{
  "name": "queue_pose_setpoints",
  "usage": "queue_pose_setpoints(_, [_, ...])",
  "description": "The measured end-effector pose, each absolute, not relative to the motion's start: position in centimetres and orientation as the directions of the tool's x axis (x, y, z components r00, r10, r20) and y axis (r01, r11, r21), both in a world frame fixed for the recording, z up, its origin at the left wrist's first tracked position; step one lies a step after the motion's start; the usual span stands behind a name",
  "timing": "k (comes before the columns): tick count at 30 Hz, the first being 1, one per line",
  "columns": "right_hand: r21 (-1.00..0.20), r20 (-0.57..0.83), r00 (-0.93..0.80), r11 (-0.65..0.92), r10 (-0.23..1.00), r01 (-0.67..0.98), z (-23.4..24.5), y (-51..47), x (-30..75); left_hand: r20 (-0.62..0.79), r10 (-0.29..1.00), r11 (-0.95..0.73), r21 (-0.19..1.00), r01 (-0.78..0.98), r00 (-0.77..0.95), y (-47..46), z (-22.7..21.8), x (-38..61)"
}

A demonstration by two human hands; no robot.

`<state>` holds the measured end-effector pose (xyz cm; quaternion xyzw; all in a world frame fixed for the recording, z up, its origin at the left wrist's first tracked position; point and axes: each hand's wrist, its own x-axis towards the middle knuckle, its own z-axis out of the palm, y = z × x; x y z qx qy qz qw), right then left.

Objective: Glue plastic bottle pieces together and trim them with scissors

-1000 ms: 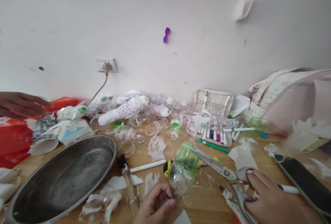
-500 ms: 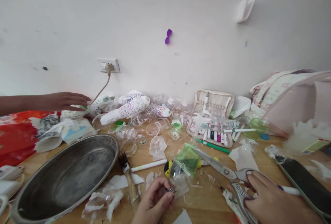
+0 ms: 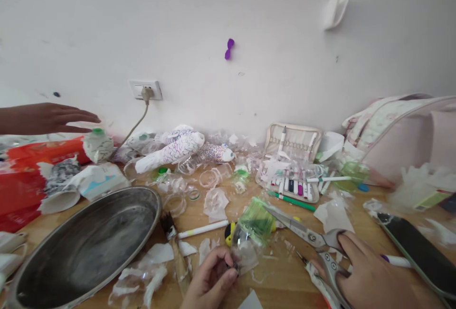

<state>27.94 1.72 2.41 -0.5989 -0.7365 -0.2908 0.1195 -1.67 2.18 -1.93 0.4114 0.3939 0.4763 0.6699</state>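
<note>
My left hand [image 3: 213, 280] is closed, thumb and fingers pinched at the near end of a clear plastic bottle piece [image 3: 245, 245]; a small dark bit shows at the fingertips, too small to name. A green see-through plastic piece [image 3: 258, 216] adjoins the clear piece. In my right hand [image 3: 370, 271] are the handles of metal scissors [image 3: 320, 241]. The blades stand apart and point to the upper left, one reaching the green plastic. Beneath the scissors lies a thin pointed tool [image 3: 305, 261], partly covered by the hand.
A metal basin [image 3: 89, 242] stands at left beside a brush [image 3: 174, 247]. Behind are a paper fish [image 3: 174, 149], plastic scraps and a marker case [image 3: 292, 176]. A phone [image 3: 416, 247] and pink bag [image 3: 409, 138] are at right. Another person's hand [image 3: 60, 118] reaches in from the left.
The other person's hand has lifted and moved left, away from the white bottle with a green cap. My hands and the scissors have hardly moved; the view shifted slightly.
</note>
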Motion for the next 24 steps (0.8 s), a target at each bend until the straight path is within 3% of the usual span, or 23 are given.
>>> queue_pose_setpoints(5, [0.264, 0.534, -0.231, 0.099, 0.813, 0.959, 2.2, 1.6, 27.8, -0.128, 0.962, 0.201, 0.930, -0.308, 0.243, 2.0, -1.9, -1.5])
queue_pose_setpoints(10, [0.343, 0.558, -0.325, 0.144, 0.764, 0.928, 0.8, 1.6, 28.9, -0.146, 0.960, 0.216, 0.928, -0.303, 0.239, 1.9, -1.8, -1.5])
queue_pose_setpoints(15, [0.302, 0.526, -0.323, 0.183, 0.787, 0.936, -0.1, 1.4, 29.7, -0.146, 0.964, 0.208, 0.936, -0.285, 0.224, 2.1, -2.0, -1.7])
queue_pose_setpoints(19, [0.342, 0.485, -0.345, 0.189, 0.803, 0.921, 0.4, 1.2, 29.4, -0.123, 0.964, 0.189, 0.940, -0.286, 0.234, 2.1, -2.0, -1.6])
queue_pose_setpoints(24, [0.284, 0.577, -0.336, 0.204, 0.744, 0.937, 1.8, 1.6, 28.5, -0.110, 0.971, 0.166, 0.950, -0.263, 0.213, 1.9, -1.7, -1.3])
